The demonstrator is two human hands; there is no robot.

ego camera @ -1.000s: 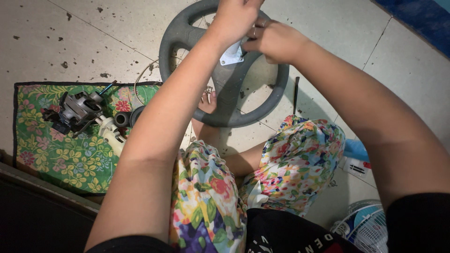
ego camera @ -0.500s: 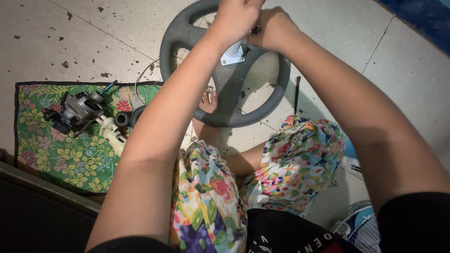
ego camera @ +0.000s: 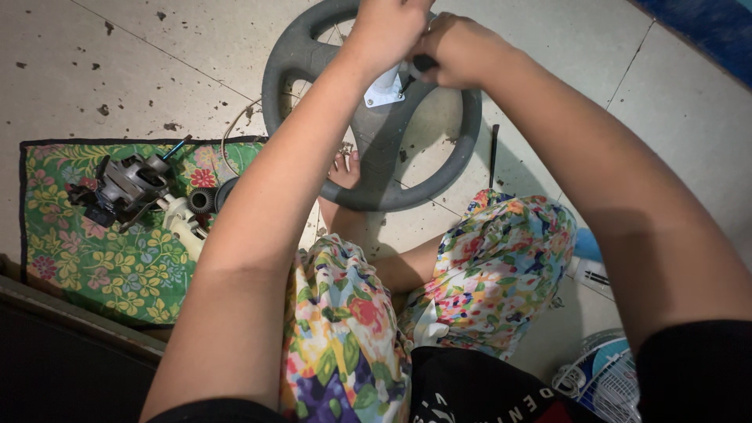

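Gripping white fitting (ego camera: 385, 88) at hub of grey steering wheel (ego camera: 291, 59) on floor: left hand (ego camera: 389, 30) clenched on it, right hand (ego camera: 458, 48) closed around dark tool handle (ego camera: 423, 63). Fitting not yet off; dismantled motor (ego camera: 125, 188) lies on floral cloth (ego camera: 102, 262).

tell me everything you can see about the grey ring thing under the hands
The grey ring looks like matt moulded plastic, a thick round rim with broad spokes running to a hub, like a steering wheel. It stands over the tiled floor, top edge cut off by the frame. A white bracket sits at its hub. The left hand and right hand close together there. A bare foot lies at its lower rim.
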